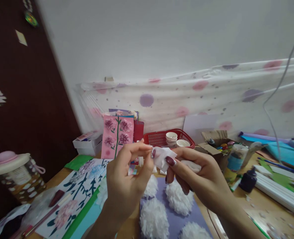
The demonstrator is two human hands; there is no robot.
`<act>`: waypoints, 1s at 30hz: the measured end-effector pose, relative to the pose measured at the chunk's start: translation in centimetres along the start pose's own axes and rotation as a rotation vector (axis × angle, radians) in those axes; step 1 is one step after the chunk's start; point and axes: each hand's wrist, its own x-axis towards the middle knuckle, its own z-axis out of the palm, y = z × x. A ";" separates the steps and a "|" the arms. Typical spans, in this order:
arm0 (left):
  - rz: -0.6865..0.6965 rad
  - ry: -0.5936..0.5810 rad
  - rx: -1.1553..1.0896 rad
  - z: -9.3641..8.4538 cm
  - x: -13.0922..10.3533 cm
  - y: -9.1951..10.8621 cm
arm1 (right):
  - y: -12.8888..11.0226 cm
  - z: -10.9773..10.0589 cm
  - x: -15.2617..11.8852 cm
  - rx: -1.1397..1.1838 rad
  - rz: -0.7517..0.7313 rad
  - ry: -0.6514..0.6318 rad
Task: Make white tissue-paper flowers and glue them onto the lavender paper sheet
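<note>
Between my two hands, above the table, is a small crumpled piece of white tissue paper (pixel 164 156). My left hand (pixel 129 179) pinches its left edge between thumb and fingertips. The thumb and fingers of my right hand (pixel 196 169) grip the other side, and more white material shows inside that palm. Below my hands lies a purple sheet (pixel 165 199) carrying several fluffy white paper flowers (pixel 154 217). My forearms hide part of the sheet's surroundings.
A pink flower card (pixel 117 136) stands at the back beside a red basket (pixel 156 135) with white cups (pixel 171 136). On the left are a lidded bottle (pixel 17 176) and a flower painting (pixel 69 202). A dark ink bottle (pixel 248 179) and a glue bottle (pixel 234 162) stand right.
</note>
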 end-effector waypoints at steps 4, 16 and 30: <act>-0.066 0.053 -0.083 0.2 0.4 -0.2 | 0.5 -0.4 0.1 0.008 -0.012 -0.065; -0.009 -0.158 -0.357 -0.6 1.0 -0.5 | 0.8 -0.7 0.4 0.062 -0.015 -0.105; -0.312 -0.222 -0.392 -0.9 1.4 0.2 | 0.9 -1.7 0.5 0.055 0.007 -0.252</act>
